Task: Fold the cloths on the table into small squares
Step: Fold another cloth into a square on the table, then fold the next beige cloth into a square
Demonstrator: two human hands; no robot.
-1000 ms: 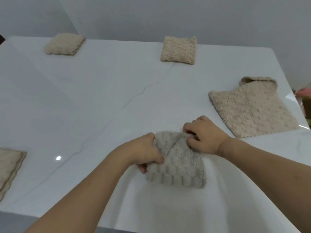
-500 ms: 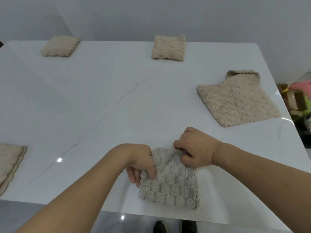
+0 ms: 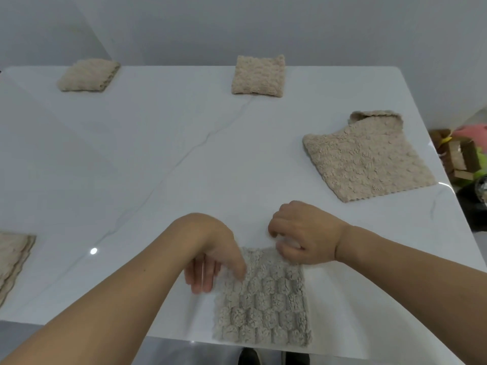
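A grey bobbled cloth [image 3: 263,304], folded into a small square, lies flat at the near edge of the white table [image 3: 131,159]. My left hand [image 3: 210,259] hangs at its upper left corner, fingers straight and pointing down, blurred, the thumb over the cloth's edge. My right hand [image 3: 305,238] hovers at the cloth's upper right corner with curled fingers. Its fingertips meet the top edge, and whether they pinch it is unclear. A beige cloth [image 3: 366,159] lies spread out at the right, its far corner turned over.
Two beige folded squares sit at the far side, one at the left [image 3: 88,75] and one in the middle [image 3: 258,76]. Another beige cloth [image 3: 13,259] pokes in at the left edge. Boxes and colourful clutter [image 3: 463,156] stand beyond the table's right side.
The grey cloth has been laid down flat nearer the front edge. My left hand has let go of its top edge and its fingers have straightened. My right hand has lifted slightly.
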